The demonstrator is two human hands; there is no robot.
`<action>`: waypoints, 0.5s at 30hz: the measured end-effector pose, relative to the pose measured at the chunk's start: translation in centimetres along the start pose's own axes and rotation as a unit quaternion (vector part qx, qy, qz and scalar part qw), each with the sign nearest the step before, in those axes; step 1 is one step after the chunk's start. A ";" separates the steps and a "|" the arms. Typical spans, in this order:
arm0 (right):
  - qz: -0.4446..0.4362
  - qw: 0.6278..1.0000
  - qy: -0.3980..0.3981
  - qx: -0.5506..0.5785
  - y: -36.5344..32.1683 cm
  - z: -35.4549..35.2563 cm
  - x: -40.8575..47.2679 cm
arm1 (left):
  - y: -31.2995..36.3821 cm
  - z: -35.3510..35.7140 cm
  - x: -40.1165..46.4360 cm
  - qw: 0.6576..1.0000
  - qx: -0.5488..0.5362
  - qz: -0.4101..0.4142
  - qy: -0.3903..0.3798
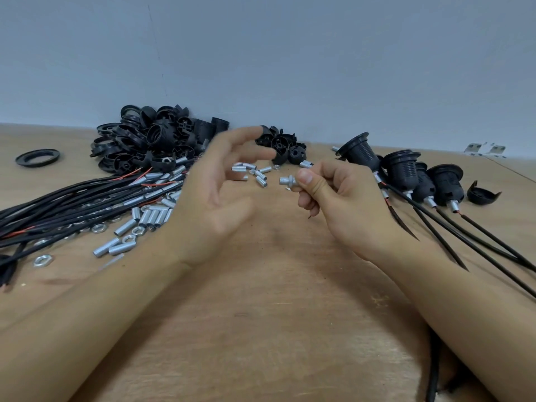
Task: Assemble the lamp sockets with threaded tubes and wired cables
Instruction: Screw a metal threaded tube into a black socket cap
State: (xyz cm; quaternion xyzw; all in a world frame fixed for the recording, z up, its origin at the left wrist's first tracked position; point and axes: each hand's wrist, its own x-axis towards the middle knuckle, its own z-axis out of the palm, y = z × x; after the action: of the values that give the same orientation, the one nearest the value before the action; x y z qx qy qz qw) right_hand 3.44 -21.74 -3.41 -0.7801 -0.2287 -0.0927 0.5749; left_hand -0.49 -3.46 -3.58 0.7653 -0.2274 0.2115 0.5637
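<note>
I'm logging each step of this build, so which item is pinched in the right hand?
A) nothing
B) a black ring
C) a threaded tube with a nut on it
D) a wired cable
C: the right hand pinches a short threaded tube with a nut on it.

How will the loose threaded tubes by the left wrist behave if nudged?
The threaded tubes are short round metal cylinders lying on their sides on the flat wooden table, so they would probably roll. They look rigid and light. The threads likely aid grip: the right hand pinches one with a nut.
</note>
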 end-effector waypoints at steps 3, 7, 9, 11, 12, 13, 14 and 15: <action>0.006 1.000 0.012 0.004 0.2 0.0 0.1 | -0.3 0.5 -0.2 0.997 0.059 -0.015 -0.045; 0.015 0.999 0.042 -0.029 0.7 -0.6 0.4 | -1.7 -2.1 0.8 0.942 0.328 -0.032 0.070; 0.025 0.998 0.037 -0.054 1.1 -0.7 0.5 | -2.6 -4.2 1.4 0.889 0.439 -0.073 0.111; 0.036 0.996 0.022 -0.074 1.3 -0.7 0.5 | -3.4 -6.0 1.9 0.859 0.473 -0.135 0.142; 0.039 0.996 0.015 -0.079 1.3 -0.7 0.4 | -3.8 -6.6 1.9 0.845 0.488 -0.160 0.146; 0.038 0.996 0.010 -0.082 1.3 -0.7 0.4 | -4.1 -7.0 2.0 0.832 0.506 -0.178 0.143; 0.036 0.996 0.009 -0.083 1.3 -0.7 0.4 | -4.3 -7.2 1.9 0.821 0.520 -0.193 0.137; 0.033 0.996 0.008 -0.083 1.3 -0.7 0.4 | -4.6 -7.4 1.9 0.814 0.527 -0.205 0.130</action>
State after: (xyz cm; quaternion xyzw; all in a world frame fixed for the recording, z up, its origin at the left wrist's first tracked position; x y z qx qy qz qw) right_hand 4.45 -22.58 -4.14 -0.8316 -0.1897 -0.0993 0.5125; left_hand 3.24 4.64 -3.97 0.9394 0.1565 0.2766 0.1282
